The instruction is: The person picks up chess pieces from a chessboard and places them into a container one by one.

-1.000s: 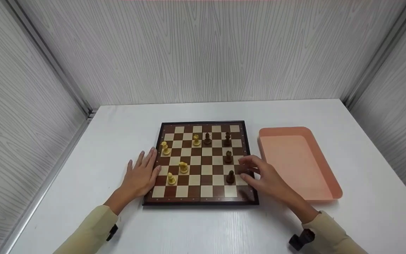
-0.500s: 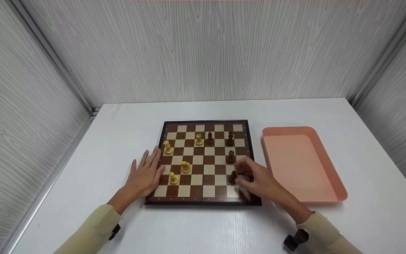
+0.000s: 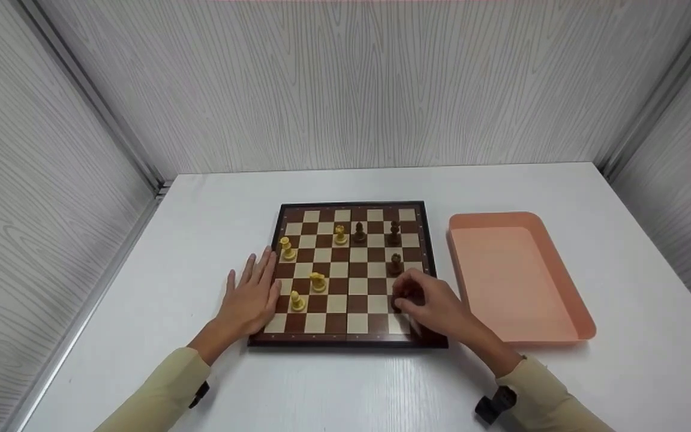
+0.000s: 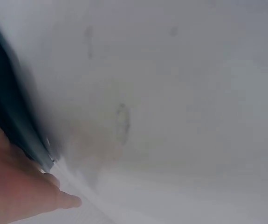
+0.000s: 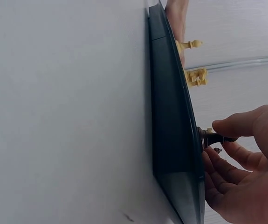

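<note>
A brown and cream chessboard (image 3: 357,305) lies on the white table. My right hand (image 3: 435,303) pinches a dark chess piece (image 5: 213,137) between thumb and forefinger near the board's front right; the piece's base is at the board surface. In the head view that hand mostly hides the piece. My left hand (image 3: 248,303) lies with straight fingers along the board's left edge. Near it stand a yellow bishop-like piece (image 3: 297,302), a yellow knight (image 3: 318,282) and a yellow rook-like piece (image 3: 287,248). Just beyond my right hand is another dark piece (image 3: 396,265).
Farther back on the board stand a yellow piece (image 3: 340,235) and two dark ones, one a small dark piece (image 3: 359,232) and one a taller dark piece (image 3: 394,233). A pink tray (image 3: 567,285) sits right of the board. Grey wood-grain walls (image 3: 381,90) enclose the table.
My right hand has moved left and closed its thumb and forefinger on the front dark chess piece. My left hand stays against the board's edge. The view has shifted slightly.
</note>
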The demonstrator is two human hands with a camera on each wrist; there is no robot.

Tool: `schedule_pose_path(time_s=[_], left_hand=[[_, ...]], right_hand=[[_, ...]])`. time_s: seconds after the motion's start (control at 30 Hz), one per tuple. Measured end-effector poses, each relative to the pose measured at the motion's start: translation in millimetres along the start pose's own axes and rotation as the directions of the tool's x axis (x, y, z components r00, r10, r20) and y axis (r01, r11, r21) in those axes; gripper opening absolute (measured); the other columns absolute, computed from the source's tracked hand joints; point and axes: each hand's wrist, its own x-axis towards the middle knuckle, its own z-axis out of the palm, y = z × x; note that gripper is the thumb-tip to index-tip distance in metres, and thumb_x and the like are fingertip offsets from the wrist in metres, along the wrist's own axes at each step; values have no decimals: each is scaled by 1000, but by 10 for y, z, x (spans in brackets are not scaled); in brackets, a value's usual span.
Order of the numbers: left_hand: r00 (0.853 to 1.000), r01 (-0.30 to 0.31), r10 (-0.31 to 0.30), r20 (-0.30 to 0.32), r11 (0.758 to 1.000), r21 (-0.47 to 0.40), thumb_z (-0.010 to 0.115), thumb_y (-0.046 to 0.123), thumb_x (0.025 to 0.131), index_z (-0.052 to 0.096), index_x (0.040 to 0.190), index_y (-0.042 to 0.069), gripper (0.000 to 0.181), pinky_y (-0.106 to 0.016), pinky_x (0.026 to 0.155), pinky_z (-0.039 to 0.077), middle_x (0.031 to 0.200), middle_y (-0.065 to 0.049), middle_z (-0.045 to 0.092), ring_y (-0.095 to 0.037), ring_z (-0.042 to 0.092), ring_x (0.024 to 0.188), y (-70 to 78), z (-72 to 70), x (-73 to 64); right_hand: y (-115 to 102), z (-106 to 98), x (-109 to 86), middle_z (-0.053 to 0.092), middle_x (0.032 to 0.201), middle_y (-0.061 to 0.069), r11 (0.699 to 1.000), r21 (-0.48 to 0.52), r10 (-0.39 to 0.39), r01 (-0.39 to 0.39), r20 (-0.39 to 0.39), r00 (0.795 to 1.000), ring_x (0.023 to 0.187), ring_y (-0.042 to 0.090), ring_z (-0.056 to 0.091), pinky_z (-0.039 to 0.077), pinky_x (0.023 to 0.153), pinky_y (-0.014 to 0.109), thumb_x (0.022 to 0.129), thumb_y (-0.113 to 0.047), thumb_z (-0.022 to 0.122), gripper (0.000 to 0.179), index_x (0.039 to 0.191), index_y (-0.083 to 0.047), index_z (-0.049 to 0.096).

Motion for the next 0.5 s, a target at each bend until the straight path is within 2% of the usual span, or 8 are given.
schedule_pose_path(time_s=[0.3, 0.5], left_hand=[[997, -33, 33, -65, 999, 13, 27, 34, 113, 13, 164, 4, 61, -70, 117, 9, 172, -11, 10, -38, 10, 156, 15, 27, 2], [997, -23, 24, -68, 999, 24, 27, 33, 113, 16, 164, 4, 60, -70, 117, 9, 172, -11, 11, -38, 11, 156, 6, 27, -28]], right_hand=[[53, -54, -21, 70, 99, 1, 999, 3, 33, -33, 0, 999, 94, 19, 67, 55, 85, 38, 91, 1, 74, 19, 106, -8, 67], [47, -60, -17, 71, 99, 0, 999, -8, 51, -51, 16, 999, 94, 18, 67, 55, 85, 39, 92, -4, 75, 17, 107, -10, 70]])
